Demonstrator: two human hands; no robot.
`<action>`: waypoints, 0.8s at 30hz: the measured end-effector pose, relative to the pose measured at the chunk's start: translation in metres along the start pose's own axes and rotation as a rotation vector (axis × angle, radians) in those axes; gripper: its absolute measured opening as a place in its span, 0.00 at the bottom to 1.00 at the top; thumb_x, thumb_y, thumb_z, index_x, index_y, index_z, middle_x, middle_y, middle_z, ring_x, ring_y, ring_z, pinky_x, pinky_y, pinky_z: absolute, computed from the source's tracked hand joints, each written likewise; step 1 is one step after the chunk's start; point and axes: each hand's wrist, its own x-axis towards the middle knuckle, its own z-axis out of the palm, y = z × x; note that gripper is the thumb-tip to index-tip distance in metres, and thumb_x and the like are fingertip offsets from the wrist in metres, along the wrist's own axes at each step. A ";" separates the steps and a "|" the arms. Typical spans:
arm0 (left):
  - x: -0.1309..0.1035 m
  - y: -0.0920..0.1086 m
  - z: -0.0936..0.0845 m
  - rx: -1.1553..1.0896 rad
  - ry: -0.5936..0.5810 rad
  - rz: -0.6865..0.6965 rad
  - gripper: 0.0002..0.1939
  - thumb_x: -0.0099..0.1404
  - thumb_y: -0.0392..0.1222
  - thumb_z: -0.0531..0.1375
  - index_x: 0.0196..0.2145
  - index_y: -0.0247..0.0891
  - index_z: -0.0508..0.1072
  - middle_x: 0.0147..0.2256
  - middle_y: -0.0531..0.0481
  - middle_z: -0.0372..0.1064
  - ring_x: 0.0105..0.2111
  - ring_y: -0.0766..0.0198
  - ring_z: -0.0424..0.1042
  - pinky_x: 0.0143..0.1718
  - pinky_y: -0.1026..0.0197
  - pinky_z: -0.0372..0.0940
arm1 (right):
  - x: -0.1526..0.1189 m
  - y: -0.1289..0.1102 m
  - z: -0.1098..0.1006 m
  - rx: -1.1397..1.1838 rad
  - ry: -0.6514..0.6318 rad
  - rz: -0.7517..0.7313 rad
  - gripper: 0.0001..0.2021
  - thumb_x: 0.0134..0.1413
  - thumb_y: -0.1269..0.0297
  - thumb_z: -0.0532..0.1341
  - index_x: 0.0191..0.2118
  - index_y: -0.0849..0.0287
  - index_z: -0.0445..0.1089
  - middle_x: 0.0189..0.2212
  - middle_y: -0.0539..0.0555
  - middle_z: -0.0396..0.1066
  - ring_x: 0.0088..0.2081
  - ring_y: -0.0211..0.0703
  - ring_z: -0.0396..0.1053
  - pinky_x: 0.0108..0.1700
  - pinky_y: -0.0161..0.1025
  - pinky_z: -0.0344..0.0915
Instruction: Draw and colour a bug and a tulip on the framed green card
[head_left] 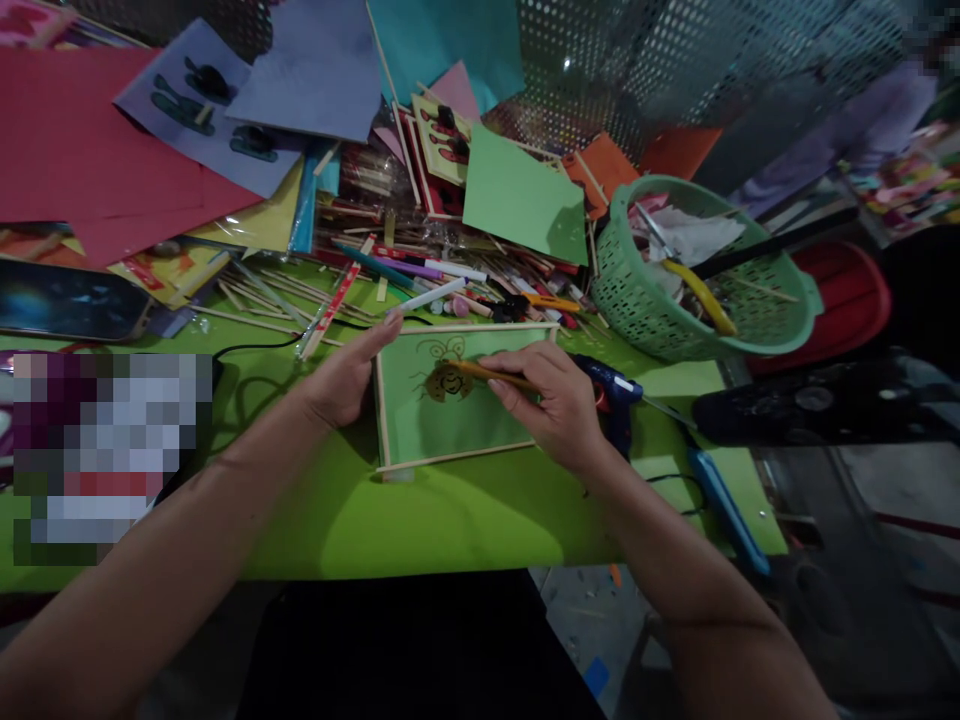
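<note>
On the table in front of me lies a green paper panel [480, 425] edged with thin wooden sticks. It bears a brown insect drawing [448, 381] with antennae, legs and a smiling face. My left hand [346, 378] grips the panel at its left edge, thumb along the upper corner; its other fingers are mostly hidden. In my right hand [555, 400] is a slim orange-brown pen-like tool [499, 374], its tip over the insect's body. Whether that tool is a brush or a pen I cannot tell. A white marker [427, 297] lies just beyond the panel's top edge.
A green basket [626, 290] of scraps stands at the back right. A dark blue glue gun [611, 390] and a blue-handled tool [727, 510] lie right of the panel. Wooden sticks, markers and coloured paper [525, 190] crowd the back. A phone [71, 300] lies far left.
</note>
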 end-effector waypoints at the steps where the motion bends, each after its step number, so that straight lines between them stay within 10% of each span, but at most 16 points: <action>1: 0.000 0.000 -0.001 0.006 -0.008 0.003 0.31 0.57 0.58 0.67 0.53 0.37 0.73 0.44 0.42 0.81 0.52 0.42 0.75 0.57 0.43 0.67 | 0.000 0.000 0.000 0.002 0.001 0.001 0.10 0.62 0.67 0.62 0.48 0.51 0.75 0.38 0.53 0.77 0.40 0.45 0.72 0.42 0.44 0.69; 24: 0.001 -0.002 -0.003 0.052 -0.103 -0.022 0.30 0.59 0.62 0.63 0.52 0.40 0.76 0.42 0.41 0.81 0.52 0.41 0.75 0.56 0.42 0.68 | 0.001 0.000 0.002 -0.010 0.004 -0.003 0.10 0.62 0.68 0.61 0.47 0.53 0.74 0.38 0.53 0.77 0.40 0.45 0.71 0.43 0.44 0.68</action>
